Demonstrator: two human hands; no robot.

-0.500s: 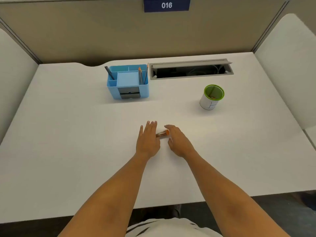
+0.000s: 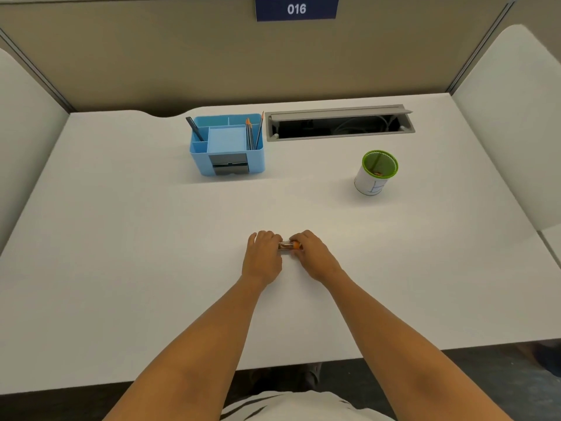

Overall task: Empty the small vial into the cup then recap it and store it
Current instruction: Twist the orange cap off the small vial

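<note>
A small clear vial with an orange cap lies level between my hands, just above the white desk near its middle. My left hand is curled around the vial's body end. My right hand pinches the orange cap end. Most of the vial is hidden by my fingers. A white cup with a green rim and green inside stands upright at the right rear, with a few small bits at its bottom. A blue desk organiser sits at the centre rear.
The organiser holds pencils and a dark pen. An open grey cable slot runs along the back edge to its right. Beige partitions wall in the desk on three sides. The desk's front edge is close to my body.
Both hands have closed on the vial: the left fingers were flat and spread, and are now curled. The vial has turned level between the two hands.
</note>
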